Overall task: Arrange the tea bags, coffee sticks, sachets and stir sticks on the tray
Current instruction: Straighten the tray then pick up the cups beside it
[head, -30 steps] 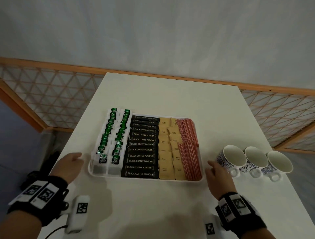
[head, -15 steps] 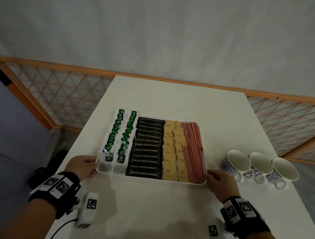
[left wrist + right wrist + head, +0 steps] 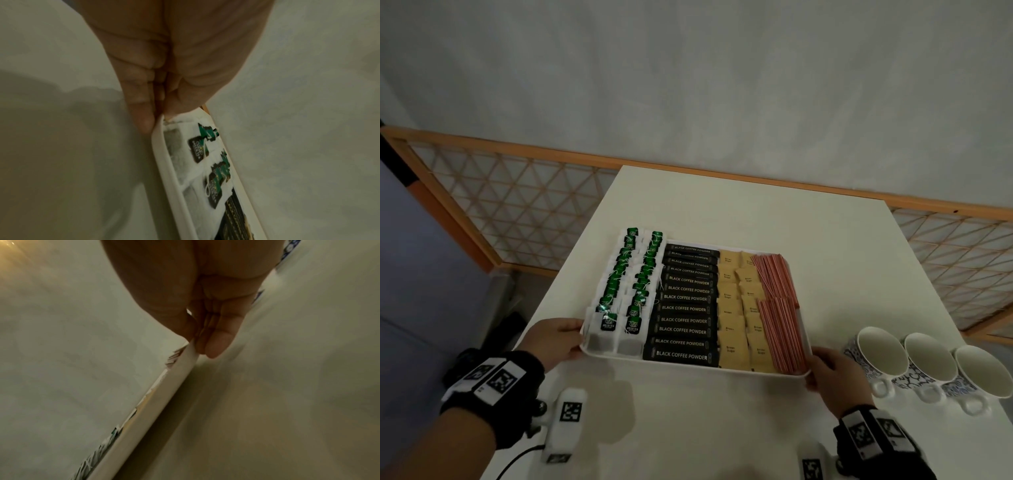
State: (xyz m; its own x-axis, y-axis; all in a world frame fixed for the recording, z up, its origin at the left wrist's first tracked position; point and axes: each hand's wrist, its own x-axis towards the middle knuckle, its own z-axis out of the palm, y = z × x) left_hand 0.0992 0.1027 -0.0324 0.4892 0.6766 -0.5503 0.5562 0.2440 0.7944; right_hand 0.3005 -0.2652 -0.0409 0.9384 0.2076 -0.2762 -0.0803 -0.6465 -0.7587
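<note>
Both hands are now closing in: I'm pinching the filled white plastic tray (image 3: 616, 354) with my left hand (image 3: 554, 339) and right hand (image 3: 835, 371), suggesting arranging is finishing.

Tray (image 3: 688, 364) on the table (image 3: 722, 428), toward its near left part. In the tray, left to right: tea bags (image 3: 619, 301) in two columns, coffee sticks (image 3: 685, 308) stacked front to back, sachets (image 3: 743, 308) in two columns, stir sticks (image 3: 779, 308) in two bundles along the right side. Left hand (image 3: 556, 337) at the tray's near left corner, right hand (image 3: 837, 373) at its near right corner, both touching the rim. Three cups (image 3: 924, 363) in a row on the table, just right of the right hand. Lattice railing (image 3: 517, 205) behind the table, wall (image 3: 688, 85) beyond that.
</note>
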